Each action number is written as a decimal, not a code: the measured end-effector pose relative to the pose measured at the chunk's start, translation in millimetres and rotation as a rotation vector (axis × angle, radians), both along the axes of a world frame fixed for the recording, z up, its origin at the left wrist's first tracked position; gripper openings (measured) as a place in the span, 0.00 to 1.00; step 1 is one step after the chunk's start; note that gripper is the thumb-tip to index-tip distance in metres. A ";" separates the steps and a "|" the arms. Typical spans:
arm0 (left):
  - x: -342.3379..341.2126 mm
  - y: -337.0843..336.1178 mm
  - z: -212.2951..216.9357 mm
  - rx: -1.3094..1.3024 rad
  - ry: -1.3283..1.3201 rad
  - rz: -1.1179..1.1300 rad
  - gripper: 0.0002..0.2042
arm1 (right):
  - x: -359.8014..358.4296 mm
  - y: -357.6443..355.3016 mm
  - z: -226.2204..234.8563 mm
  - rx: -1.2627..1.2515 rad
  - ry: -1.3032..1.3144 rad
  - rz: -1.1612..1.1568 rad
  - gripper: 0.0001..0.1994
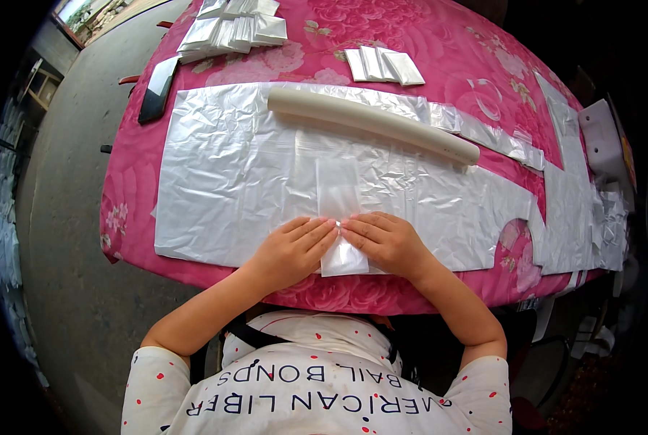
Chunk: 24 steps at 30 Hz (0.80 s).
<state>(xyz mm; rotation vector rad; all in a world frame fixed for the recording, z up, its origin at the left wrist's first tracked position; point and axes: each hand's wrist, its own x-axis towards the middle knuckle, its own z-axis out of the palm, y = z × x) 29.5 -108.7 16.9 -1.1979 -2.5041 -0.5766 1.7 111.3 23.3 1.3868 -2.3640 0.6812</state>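
- Left hand (291, 250) lies flat, fingers together and extended, pressing down on a narrow clear plastic strip (341, 217); fingertips meet those of the right hand (385, 243), which is also flat and pressing, palm down.
- The strip is thin, glossy and translucent, rectangular; it runs from mid-table toward the near edge, its lower end showing between the two hands just short of that edge.
- Under it: a large clear plastic sheet (222, 174), crinkled and reflective, covering most of the table's middle, its near border running along the near edge.
- Table (483, 58) carries a pink floral cloth, soft-looking, draped over a rounded edge.
- A long cream tube (371, 123), smooth and matte, lies diagonally across the sheet's far side, well apart from the hands.
- Far left corner: a heap of folded clear bags (230, 29). Far centre: a smaller fanned set of folded bags (382, 65).
- Right edge: more plastic strips and scraps (592, 210), piled loosely.
- Open sheet surface lies to the left and right of the hands; a grey concrete floor (77, 217) lies beyond the left edge.
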 end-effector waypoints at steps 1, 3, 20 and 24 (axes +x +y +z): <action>0.8 -0.1 -1.0 0.010 0.000 0.007 0.17 | 0.6 -0.3 -0.3 -0.003 0.001 -0.001 0.11; 1.4 0.2 -1.7 0.030 0.003 0.018 0.17 | 0.7 0.8 -2.5 -0.041 -0.057 -0.024 0.12; -33.2 13.4 18.8 0.523 -0.757 0.488 0.26 | -48.4 -11.3 23.7 -0.169 -1.353 -0.575 0.14; -37.6 13.7 21.2 0.503 -0.816 0.540 0.30 | -56.6 -16.4 23.9 -0.010 -1.302 -0.588 0.15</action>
